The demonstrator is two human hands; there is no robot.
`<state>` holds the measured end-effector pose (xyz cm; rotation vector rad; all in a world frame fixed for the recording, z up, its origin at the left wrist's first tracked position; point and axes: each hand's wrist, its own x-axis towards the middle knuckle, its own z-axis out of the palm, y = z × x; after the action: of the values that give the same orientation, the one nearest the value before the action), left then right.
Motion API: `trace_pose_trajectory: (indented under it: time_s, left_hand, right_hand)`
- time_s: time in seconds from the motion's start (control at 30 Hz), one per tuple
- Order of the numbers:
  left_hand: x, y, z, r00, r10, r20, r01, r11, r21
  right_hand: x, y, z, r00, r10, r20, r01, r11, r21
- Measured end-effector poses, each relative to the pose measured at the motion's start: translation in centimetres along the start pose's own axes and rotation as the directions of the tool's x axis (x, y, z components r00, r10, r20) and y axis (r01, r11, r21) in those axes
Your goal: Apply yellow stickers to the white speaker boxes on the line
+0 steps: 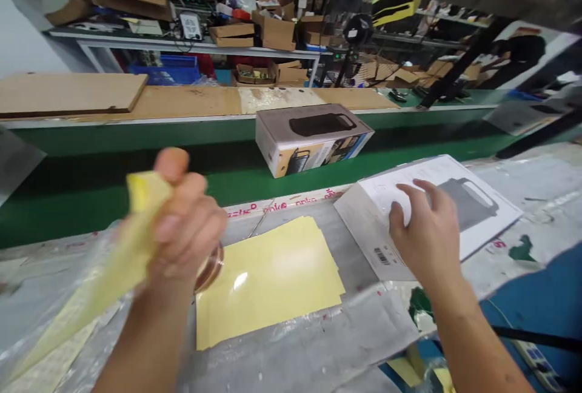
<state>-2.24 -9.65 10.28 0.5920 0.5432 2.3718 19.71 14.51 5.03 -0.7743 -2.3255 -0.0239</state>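
My left hand (182, 217) is raised at the left, its fingers pinched on a yellow sheet (109, 265) that hangs down toward the lower left, blurred by motion. Fingers spread and curved, my right hand (430, 229) is over a white box (454, 193) with a dark speaker-like device printed on top. Whether its fingertips touch the box I cannot tell. A barcode shows on the box's near end. Between my hands lies a stack of glossy yellow sheets (273, 278). A brown tape roll (210, 268) sits partly hidden behind my left wrist.
Beyond the worktop runs a green conveyor belt (218, 168) carrying another printed box (313, 135). A further box (522, 117) is at the far right. Shelves with cardboard boxes (277, 29) and a blue crate (166, 71) stand behind. A person (522, 53) is at the back right.
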Motion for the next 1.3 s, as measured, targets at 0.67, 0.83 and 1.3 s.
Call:
trace_pose_trajectory:
  time_s: [0.67, 0.83, 1.3]
  left_hand:
    - [1.7, -3.1, -2.1, 0.958, -0.163, -0.234, 0.157, 0.987, -0.044]
    - [1.7, -3.2, -1.9, 0.952, -0.173, -0.251, 0.177, 0.984, -0.009]
    - [1.5, -5.7, -1.4, 0.905, -0.228, -0.360, 0.320, 0.922, 0.220]
  right_hand:
    - [-12.7, -16.4, 6.8, 0.654, -0.730, 0.201, 0.457, 0.592, 0.664]
    - [-12.6, -16.1, 6.6, 0.695, -0.700, 0.165, 0.452, 0.604, 0.656]
    - [-13.2, -12.6, 2.4, 0.777, -0.597, 0.199, 0.368, 0.688, 0.626]
